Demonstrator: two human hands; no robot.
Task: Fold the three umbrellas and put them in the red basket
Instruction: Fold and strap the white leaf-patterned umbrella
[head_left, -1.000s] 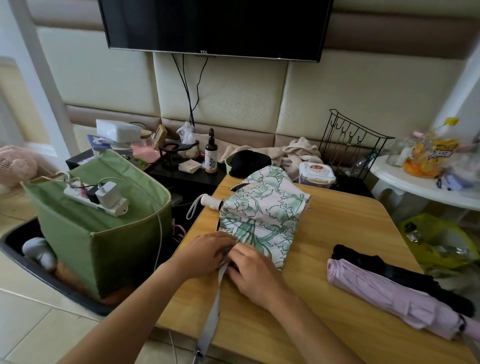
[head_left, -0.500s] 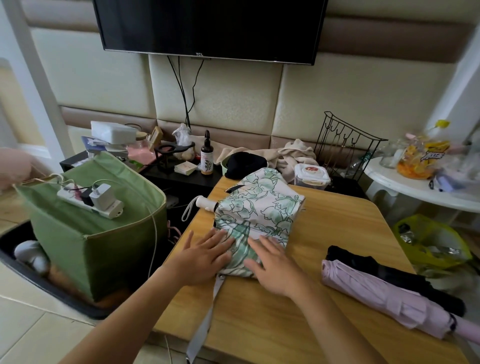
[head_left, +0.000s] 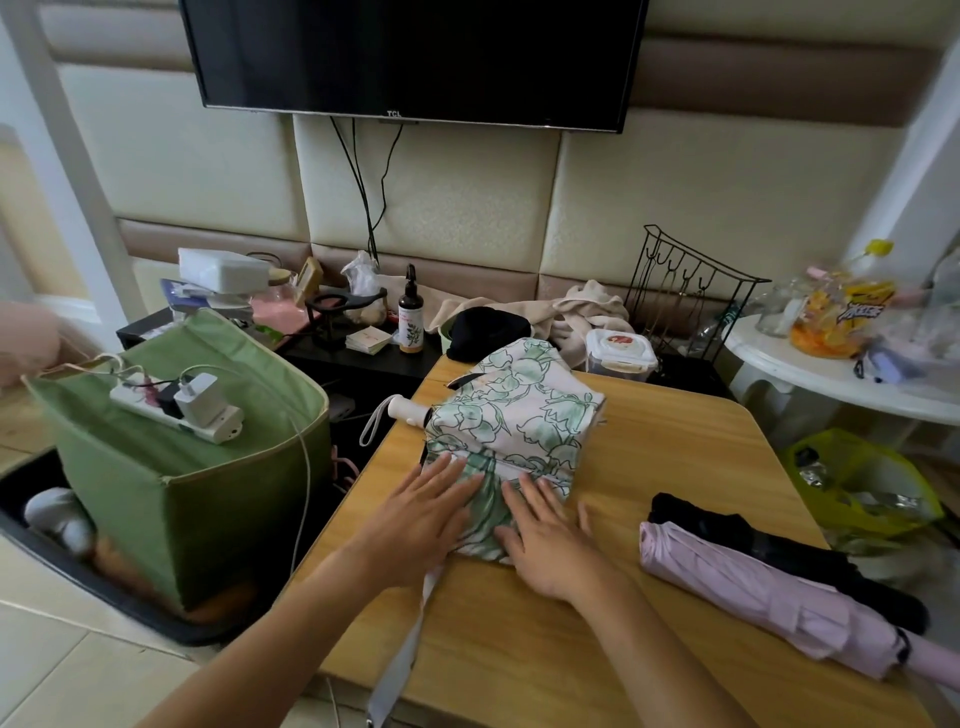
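Both hands lay flat, fingers straight, on the near end of the floral umbrella: the left hand on its left side, the right hand on its right, pressing the cloth down and gripping nothing. That umbrella lay on the desk, collapsed but with its canopy loose and unrolled, its white handle at the far left and a grey strap hanging off the desk's near edge. To its right lay the pink umbrella, pleats gathered, and just behind that the black umbrella. No red basket was visible. Judgement: folding was in progress on the first; none was stowed.
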